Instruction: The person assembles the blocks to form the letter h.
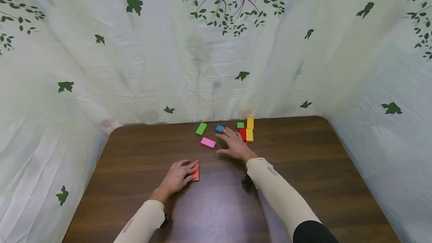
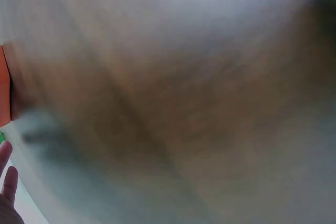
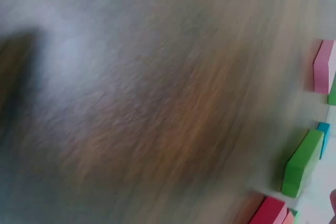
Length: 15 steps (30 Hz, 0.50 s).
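Observation:
In the head view my left hand [image 1: 177, 177] lies over an orange block [image 1: 197, 173], its fingers extended across the block's left part. The left wrist view catches only the edge of that orange block [image 2: 4, 87] and two fingers [image 2: 9, 182] below it, apart from it. Farther forward, my right hand [image 1: 234, 146] hovers with spread fingers among the blocks, fingertips beside a blue block [image 1: 219, 128]. From the right wrist, a green block [image 3: 303, 163] stands near a red block [image 3: 268, 211]; in the head view the hand seems to hide this green one.
A pink block [image 1: 208, 143] and a light green block [image 1: 201, 128] lie left of the right hand. Right of it sit a red block [image 1: 242, 134], yellow blocks [image 1: 249, 135] and a small green block [image 1: 240, 125]. The wooden table [image 1: 320, 168] ends at a printed curtain [image 1: 209, 85].

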Available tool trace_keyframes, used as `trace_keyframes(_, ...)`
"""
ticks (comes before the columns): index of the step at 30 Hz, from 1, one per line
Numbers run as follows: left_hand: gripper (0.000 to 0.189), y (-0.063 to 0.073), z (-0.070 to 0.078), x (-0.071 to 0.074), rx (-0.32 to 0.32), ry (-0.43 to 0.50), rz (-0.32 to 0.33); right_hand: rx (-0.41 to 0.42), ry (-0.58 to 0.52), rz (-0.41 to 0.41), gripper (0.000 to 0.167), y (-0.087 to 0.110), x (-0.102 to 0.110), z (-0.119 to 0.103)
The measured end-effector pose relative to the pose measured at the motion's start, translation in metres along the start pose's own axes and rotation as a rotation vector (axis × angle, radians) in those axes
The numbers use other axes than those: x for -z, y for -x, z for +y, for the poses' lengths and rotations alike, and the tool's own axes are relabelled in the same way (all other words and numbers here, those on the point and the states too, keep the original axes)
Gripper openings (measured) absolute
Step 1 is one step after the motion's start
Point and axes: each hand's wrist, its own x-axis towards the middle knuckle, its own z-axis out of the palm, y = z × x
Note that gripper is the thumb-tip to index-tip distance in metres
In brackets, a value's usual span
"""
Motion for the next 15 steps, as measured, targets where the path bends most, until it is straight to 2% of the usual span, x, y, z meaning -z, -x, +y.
trace_keyframes(4, 0.049, 0.01, 0.0, -0.003, -0.01, 0.018, 0.035, 0.034, -0.029, -0.003, 0.069, -0.006, -0.001, -0.004)
trace_keyframes(6, 0.052, 0.015, 0.0, -0.004, 0.001, 0.043, 0.046, 0.041, -0.036, -0.012, 0.068, -0.009, 0.0, -0.006)
trace_keyframes(11, 0.057, 0.024, 0.0, -0.004, 0.078, 0.129, 0.052, 0.06, -0.019, -0.051, 0.067, -0.018, -0.001, -0.013)
trace_keyframes(15, 0.058, 0.03, 0.001, -0.007, 0.082, 0.154, 0.049, 0.082, -0.006, -0.081, 0.065, -0.022, -0.002, -0.016)
